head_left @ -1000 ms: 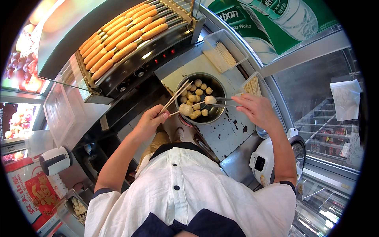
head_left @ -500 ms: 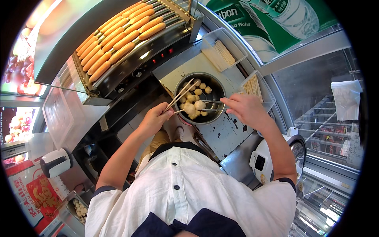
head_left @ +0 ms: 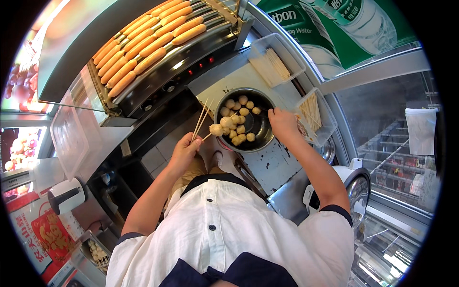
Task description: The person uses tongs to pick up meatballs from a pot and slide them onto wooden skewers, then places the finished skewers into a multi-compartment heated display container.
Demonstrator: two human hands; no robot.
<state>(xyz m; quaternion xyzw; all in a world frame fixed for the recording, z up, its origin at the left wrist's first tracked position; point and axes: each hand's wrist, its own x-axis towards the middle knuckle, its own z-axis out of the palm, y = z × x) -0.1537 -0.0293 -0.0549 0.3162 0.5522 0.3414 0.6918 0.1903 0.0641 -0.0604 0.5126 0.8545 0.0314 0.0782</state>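
Several thin wooden skewers point(head_left: 202, 117) are gripped in my left hand point(head_left: 182, 152), just left of a round steel pot point(head_left: 261, 130). One of them slants toward the pot and carries pale yellowish balls point(head_left: 216, 130) at the pot's near-left rim. More round balls point(head_left: 243, 99) lie loose inside the pot, mostly in its left and far parts. My right hand point(head_left: 286, 125) is closed at the pot's right rim, its fingertips over the edge. The metal tool seen earlier cannot be made out now.
Behind stands a roller grill point(head_left: 167, 67) with rows of sausages. Two clear plastic boxes of skewers, one at the back point(head_left: 277, 64) and one at the right point(head_left: 313, 115), flank the pot. A white rounded appliance point(head_left: 330, 177) sits near my right arm.
My right hand has come to the pot's rim, and the metal tool has gone from view. The skewers in my left hand now point more upright, with the loaded balls nearer the left rim.
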